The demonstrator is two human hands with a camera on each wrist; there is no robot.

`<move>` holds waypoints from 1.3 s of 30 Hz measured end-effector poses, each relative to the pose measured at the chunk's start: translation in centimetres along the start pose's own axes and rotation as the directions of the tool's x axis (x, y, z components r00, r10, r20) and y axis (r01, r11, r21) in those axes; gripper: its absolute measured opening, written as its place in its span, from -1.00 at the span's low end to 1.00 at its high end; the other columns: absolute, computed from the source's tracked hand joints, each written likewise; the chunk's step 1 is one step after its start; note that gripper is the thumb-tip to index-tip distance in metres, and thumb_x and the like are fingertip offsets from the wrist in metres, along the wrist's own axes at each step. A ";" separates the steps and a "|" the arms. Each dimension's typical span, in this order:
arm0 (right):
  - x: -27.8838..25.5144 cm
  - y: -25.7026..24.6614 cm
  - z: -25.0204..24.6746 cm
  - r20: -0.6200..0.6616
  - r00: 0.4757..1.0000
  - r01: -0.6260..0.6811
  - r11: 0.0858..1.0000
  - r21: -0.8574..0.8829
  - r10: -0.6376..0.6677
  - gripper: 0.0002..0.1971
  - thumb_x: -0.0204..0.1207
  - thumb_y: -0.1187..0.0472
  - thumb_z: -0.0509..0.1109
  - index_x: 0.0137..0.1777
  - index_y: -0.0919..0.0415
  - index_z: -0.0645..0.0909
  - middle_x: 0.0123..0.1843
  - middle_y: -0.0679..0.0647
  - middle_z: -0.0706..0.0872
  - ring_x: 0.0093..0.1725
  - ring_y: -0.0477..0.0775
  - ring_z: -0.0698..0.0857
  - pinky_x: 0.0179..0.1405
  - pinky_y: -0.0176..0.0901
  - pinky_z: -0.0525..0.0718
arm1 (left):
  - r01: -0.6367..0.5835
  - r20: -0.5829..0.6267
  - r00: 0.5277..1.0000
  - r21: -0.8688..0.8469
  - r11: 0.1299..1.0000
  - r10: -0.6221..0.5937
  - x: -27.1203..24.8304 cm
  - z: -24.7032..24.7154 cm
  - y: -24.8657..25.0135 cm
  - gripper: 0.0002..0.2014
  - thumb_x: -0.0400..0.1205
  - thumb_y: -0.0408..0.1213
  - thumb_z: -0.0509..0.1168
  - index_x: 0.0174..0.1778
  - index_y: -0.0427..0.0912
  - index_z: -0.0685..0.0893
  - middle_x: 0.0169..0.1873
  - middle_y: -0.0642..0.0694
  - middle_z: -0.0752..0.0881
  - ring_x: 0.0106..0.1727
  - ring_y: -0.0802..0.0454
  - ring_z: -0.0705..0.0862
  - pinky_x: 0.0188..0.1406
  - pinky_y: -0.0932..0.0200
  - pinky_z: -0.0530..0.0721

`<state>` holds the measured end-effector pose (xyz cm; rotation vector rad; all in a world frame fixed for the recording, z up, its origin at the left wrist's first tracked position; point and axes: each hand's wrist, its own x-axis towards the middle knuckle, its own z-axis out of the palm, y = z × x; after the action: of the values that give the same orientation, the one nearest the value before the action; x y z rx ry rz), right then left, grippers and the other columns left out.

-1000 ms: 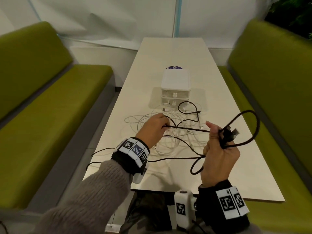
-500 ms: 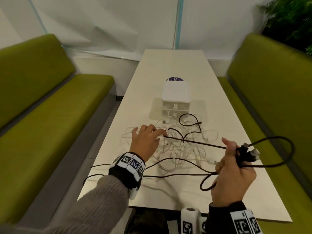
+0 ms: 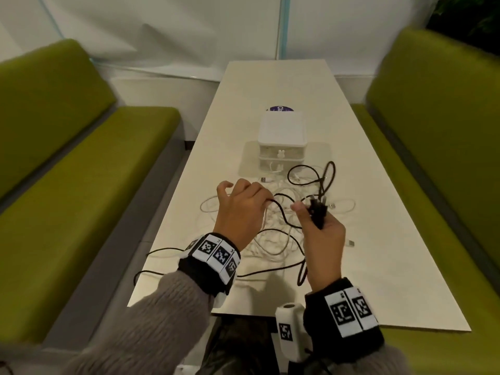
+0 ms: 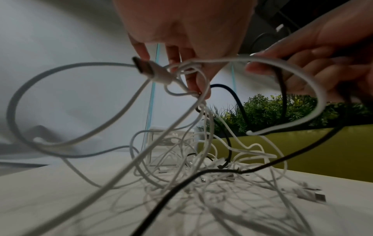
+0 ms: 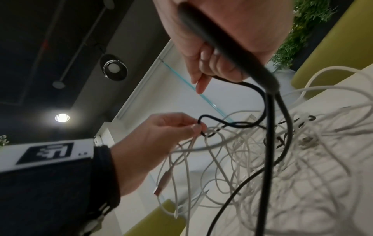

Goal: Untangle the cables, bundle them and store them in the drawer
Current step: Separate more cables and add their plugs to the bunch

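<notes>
Head view, centre of frame: I have both hands raised over the tangle on the white table (image 3: 378, 253).

Right hand (image 3: 323, 239), just right of centre: fingers curled round a folded bunch of the black cable (image 3: 281, 212). Its plugs stick up above the fist, and a loop rises toward the drawer unit. In the right wrist view the same cable (image 5: 232, 52) crosses the palm and drops in two strands to the pile.

Left hand (image 3: 240, 212), left of centre: thumb and forefinger pinch the black cable where it bends at the fingertips; the other fingers are spread and loosely bent. In the left wrist view, white strands and a white plug (image 4: 153, 71) hang at those fingertips (image 4: 199, 89). I cannot tell whether they are pinched too or only draped; that frame is blurred.

White cables (image 3: 273, 239) lie in a loose tangled heap on the table below and between the hands. The black cable trails off the table's near-left edge.

White drawer unit (image 3: 281, 131) stands above the heap, mid-table, both drawers closed. A purple round sticker (image 3: 278, 109) shows just behind it. Green benches (image 3: 81, 163) flank the table on both sides.
</notes>
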<state>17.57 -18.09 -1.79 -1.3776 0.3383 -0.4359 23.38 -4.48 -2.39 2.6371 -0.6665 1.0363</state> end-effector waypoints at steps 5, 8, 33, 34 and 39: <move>0.0 0.5 0.6 0.079 0.997 0.027 0.996 -0.083 -0.020 -0.90 0.40 0.09 0.59 -0.12 0.04 0.77 -0.51 -0.31 0.61 -0.38 -0.27 0.57 -0.13 -0.31 0.53 | -0.026 -0.024 0.999 -0.045 0.999 0.025 0.1 0.0 0.7 -0.88 0.61 -0.15 0.23 -0.15 -0.01 0.67 -0.22 0.12 0.69 -0.06 0.05 0.56 0.26 -0.11 0.28; 0.5 0.7 0.7 0.072 0.996 0.055 0.990 -0.127 -0.046 -0.81 0.37 0.10 0.61 -0.03 0.05 0.77 -0.53 -0.37 0.56 -0.42 -0.25 0.51 -0.15 -0.23 0.54 | -0.057 -0.041 0.998 -0.093 0.994 0.053 0.1 -0.2 0.9 -0.89 0.58 -0.16 0.27 -0.16 -0.05 0.70 -0.14 0.04 0.68 -0.03 0.02 0.47 0.15 -0.06 0.31; -0.3 -0.5 -0.1 0.096 0.995 0.018 1.000 0.000 -0.018 -0.83 0.42 0.27 0.56 -0.27 0.34 0.66 -0.34 0.17 0.65 -0.30 -0.05 0.61 -0.26 -0.45 0.59 | 0.234 0.143 0.965 -0.090 0.968 -0.220 1.1 -0.4 1.3 -0.86 0.50 -0.15 0.40 -0.09 0.20 0.67 -0.17 0.10 0.61 -0.09 0.00 0.57 -0.12 0.04 0.38; -0.4 -0.6 -0.2 0.110 0.994 0.018 1.000 0.004 -0.018 -0.82 0.42 0.27 0.56 -0.25 0.38 0.66 -0.32 0.20 0.66 -0.28 -0.02 0.62 -0.24 -0.43 0.60 | 0.216 0.135 0.969 -0.062 0.974 -0.206 1.2 -0.2 1.3 -0.84 0.47 -0.16 0.43 -0.10 0.20 0.68 -0.18 0.10 0.61 -0.11 0.00 0.58 -0.13 0.04 0.39; -0.9 -2.8 -0.7 0.142 0.986 0.082 0.997 0.013 -0.083 -0.88 0.41 0.30 0.56 -0.29 0.27 0.68 -0.39 0.02 0.69 -0.34 -0.18 0.65 -0.26 -0.47 0.60 | 0.237 0.102 0.966 0.010 0.971 -0.237 2.0 0.6 0.4 -0.72 0.39 -0.28 0.44 -0.06 0.16 0.67 -0.19 0.03 0.60 -0.15 -0.05 0.60 -0.17 0.04 0.40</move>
<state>16.21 -18.63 0.82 -1.4110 0.1629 -0.4041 24.84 -5.68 -1.48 2.6997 -0.3581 0.8364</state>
